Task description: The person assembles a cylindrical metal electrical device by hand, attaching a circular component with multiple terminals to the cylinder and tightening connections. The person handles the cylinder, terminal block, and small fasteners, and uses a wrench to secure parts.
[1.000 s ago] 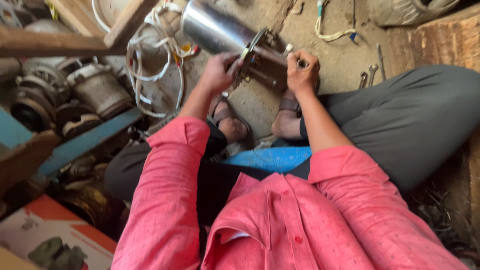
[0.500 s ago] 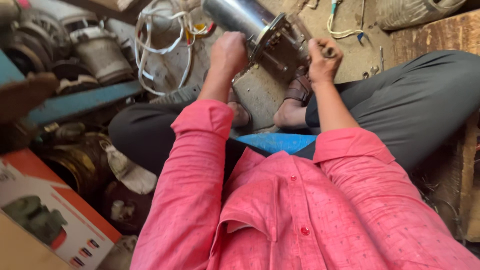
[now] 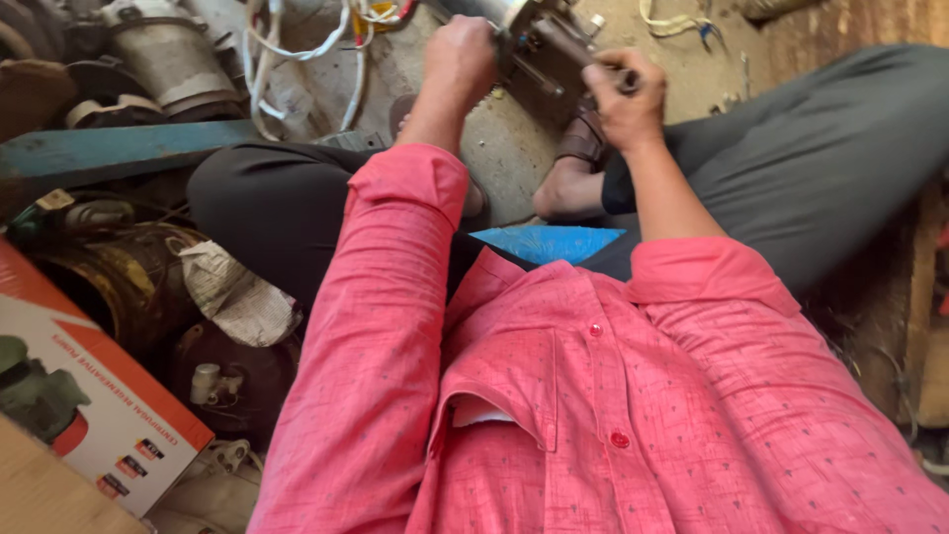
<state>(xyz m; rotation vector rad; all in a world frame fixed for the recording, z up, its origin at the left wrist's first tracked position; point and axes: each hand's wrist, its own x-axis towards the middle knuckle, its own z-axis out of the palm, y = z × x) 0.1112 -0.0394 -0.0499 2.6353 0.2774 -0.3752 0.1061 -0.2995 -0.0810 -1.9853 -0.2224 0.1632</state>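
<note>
Left hand [image 3: 463, 51]: fist clamped on steel motor body [image 3: 539, 40]. Right hand [image 3: 623, 94]: closed around dark tool handle [image 3: 625, 81], just right of motor.

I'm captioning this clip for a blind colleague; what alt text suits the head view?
Seen from above, a seated person in a pink shirt grips a metal motor assembly on the floor, left hand on its body and right hand at its end. White cables and old motor parts lie nearby.
</note>
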